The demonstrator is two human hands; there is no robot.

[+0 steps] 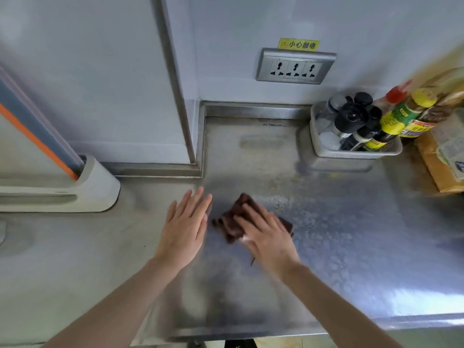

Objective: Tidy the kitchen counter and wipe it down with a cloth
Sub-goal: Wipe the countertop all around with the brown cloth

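Mid-wipe on the steel bench (326, 247). Right hand (270, 234) laid flat on the dark brown cloth (233, 218), fingers straight and pressing down, no pinch; cloth bunched, sticking out past the fingertips. Left hand (184, 229) just left of the cloth, fingers spread and straight, holding nothing; whether resting on the steel or hovering just above is hard to tell through the blur.

Relative to the cloth: basket (326, 149) of sauce bottles (391, 119) well off to the back right, near the wall; socket plate (296, 66) on the wall behind and above; pale stand (95, 187) with an orange-edged board well to the left.

Wet sheen and droplets right of the cloth, duller grey to the left, so probably only part wiped.

Risks from here:
- Flat palm, no real grip on the cloth, so likely to slide off or roll up under a fast stroke.
- Wide sweep toward the back right could knock the basket and tip the bottles.
- Damp cloth carried up the wall could reach the socket plate.
- Bunched cloth leaving streaks.
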